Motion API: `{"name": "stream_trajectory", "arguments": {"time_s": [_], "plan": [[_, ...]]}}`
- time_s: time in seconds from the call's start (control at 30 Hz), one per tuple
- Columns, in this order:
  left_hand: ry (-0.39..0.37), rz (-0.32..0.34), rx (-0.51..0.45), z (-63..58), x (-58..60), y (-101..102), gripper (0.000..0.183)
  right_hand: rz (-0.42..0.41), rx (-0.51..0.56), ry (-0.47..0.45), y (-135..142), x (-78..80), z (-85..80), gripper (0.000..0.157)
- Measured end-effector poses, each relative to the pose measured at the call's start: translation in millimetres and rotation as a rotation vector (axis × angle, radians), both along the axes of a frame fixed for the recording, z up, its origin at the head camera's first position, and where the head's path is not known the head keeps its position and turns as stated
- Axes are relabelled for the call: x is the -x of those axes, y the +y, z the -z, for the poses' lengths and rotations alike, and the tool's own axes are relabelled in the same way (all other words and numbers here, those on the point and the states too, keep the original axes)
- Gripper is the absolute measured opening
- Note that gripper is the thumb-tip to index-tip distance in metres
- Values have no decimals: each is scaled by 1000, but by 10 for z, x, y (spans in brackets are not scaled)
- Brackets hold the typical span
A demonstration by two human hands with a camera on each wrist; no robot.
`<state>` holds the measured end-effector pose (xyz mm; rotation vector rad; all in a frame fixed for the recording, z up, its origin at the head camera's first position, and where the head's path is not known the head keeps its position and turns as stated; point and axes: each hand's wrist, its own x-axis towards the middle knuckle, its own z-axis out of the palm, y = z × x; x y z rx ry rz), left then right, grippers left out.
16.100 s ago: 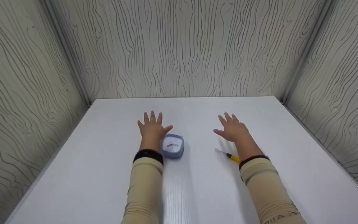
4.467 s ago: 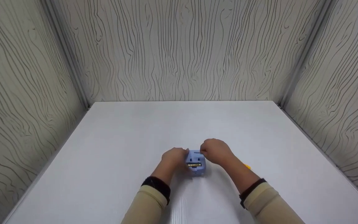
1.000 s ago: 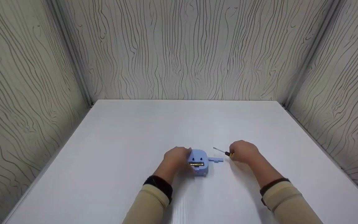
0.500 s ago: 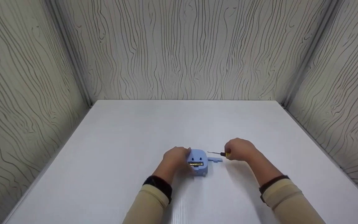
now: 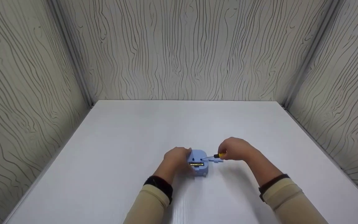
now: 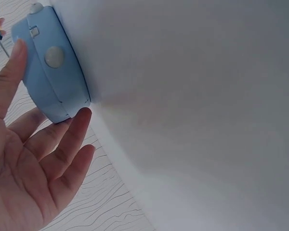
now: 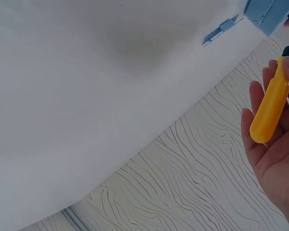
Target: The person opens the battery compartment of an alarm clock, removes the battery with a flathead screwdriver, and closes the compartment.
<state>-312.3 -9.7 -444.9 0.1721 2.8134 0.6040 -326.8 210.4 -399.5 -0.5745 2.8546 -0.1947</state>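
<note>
A light-blue alarm clock [image 5: 199, 153] lies face down on the table, its back up. In its uncovered compartment a gold-coloured battery [image 5: 197, 164] shows. My left hand [image 5: 176, 158] holds the clock by its left side, thumb along one side and fingers at the other in the left wrist view. My right hand [image 5: 237, 148] grips a screwdriver [image 7: 271, 108] by its yellow handle. The shaft slants left over the clock's back, with the tip at or just above the right-hand black knob; contact is unclear. The detached battery cover [image 7: 222, 31] lies right of the clock, partly beneath the screwdriver in the head view.
A white table [image 5: 129, 133] spreads around the hands. Behind it and at both sides rise wood-grain-patterned panels [image 5: 179, 53], with grey metal strips [image 5: 73, 56] in the corners.
Since a second ago my right hand has moved left, bringing the screwdriver tip over the clock. Earlier the clock stood face up, the screwdriver lay on the table and both hands were empty.
</note>
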Motion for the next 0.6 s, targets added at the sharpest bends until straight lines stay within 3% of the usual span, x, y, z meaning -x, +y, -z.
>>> {"name": "stream_trajectory", "arguments": {"time_s": [0.6], "plan": [[-18,2,13,-15,-5,3,91,-2,8,-2,-84,-18,-225,7]]}}
